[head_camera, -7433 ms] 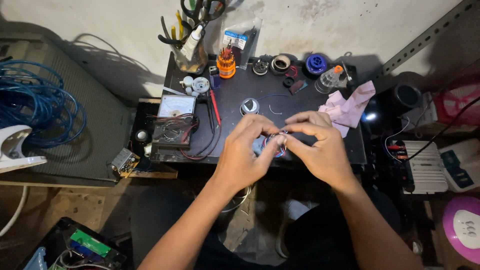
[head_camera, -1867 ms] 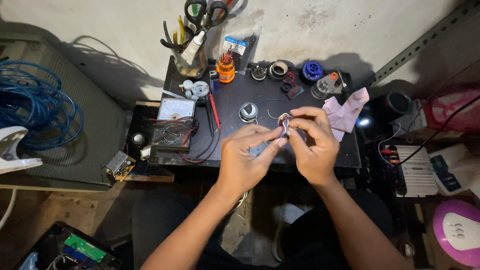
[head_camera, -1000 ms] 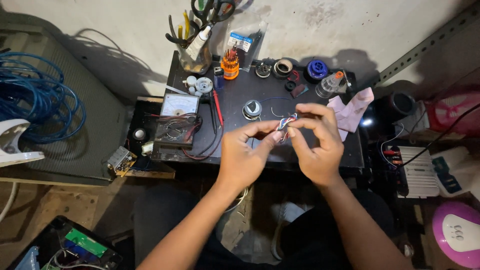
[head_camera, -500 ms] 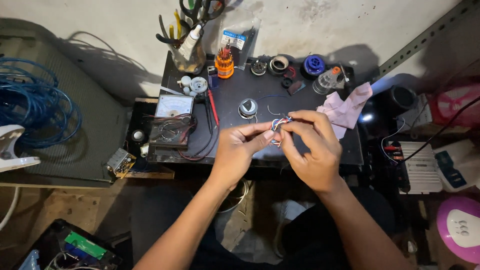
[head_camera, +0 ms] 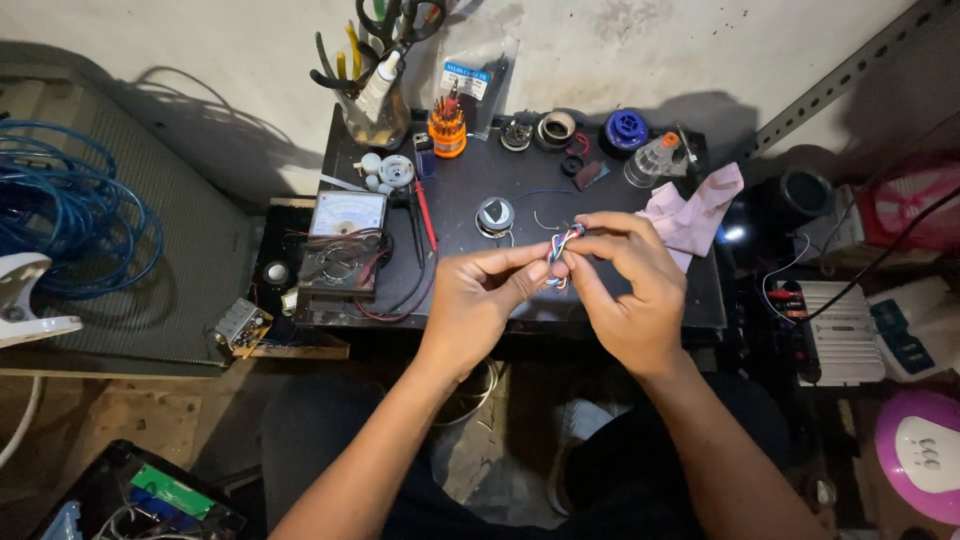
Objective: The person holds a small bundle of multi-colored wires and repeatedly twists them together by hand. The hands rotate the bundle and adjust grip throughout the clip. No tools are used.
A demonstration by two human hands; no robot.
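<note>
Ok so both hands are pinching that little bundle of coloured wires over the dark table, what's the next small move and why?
Probably another short twist with the right hand while the left hand keeps its pinch. The coloured wire bundle sits between both sets of fingertips, red, blue and white strands already wound together, held clear above the dark table. The loose end at the top looks unfinished, though that is hard to tell.

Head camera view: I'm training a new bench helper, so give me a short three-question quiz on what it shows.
1. True or false: both the left hand and the right hand pinch the small bundle of twisted multicoloured wires.
2. Which lies to the left of the hands on the black worktop? A) the analogue multimeter with a pale dial face B) the crumpled pink cloth C) the blue round spool
3. What stands in the clear glass jar at the back?

Key: 1 true; 2 A; 3 scissors and other hand tools.
</note>
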